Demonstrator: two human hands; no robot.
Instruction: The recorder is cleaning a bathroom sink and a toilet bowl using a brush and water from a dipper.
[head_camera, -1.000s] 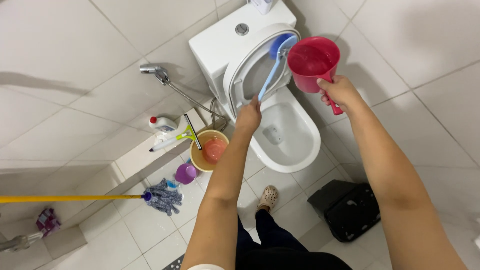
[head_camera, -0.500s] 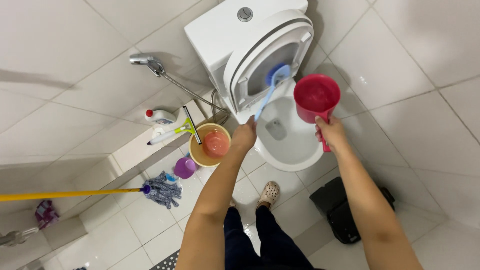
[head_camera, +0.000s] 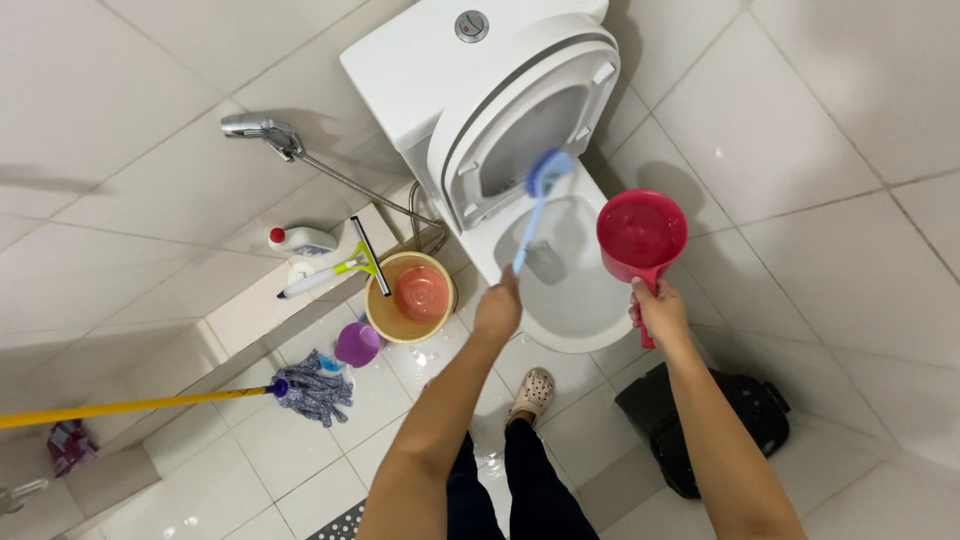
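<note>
White-tiled bathroom floor and walls are surrounding you as you are standing over a white toilet (head_camera: 580, 300) with its seat and lid raised. Your left hand (head_camera: 497, 312) is closing around the handle of a blue toilet brush (head_camera: 536, 205), whose bristle head is reaching up ahead of that hand, against the raised seat. Your right hand (head_camera: 659, 312) is gripping the handle of a red dipper (head_camera: 640, 232), holding it upright over the far side of the bowl; whether it is holding water is hard to tell from this angle. Both hands are staying apart, one at each side of the bowl rim. Left of your left hand, a tan bucket (head_camera: 410, 297) with a pink bowl inside is sitting beside a small purple cup (head_camera: 356, 344). Farther left, a yellow-handled mop (head_camera: 200, 398) is lying on the floor. Below your right arm, a black bin (head_camera: 745, 425) is standing.
</note>
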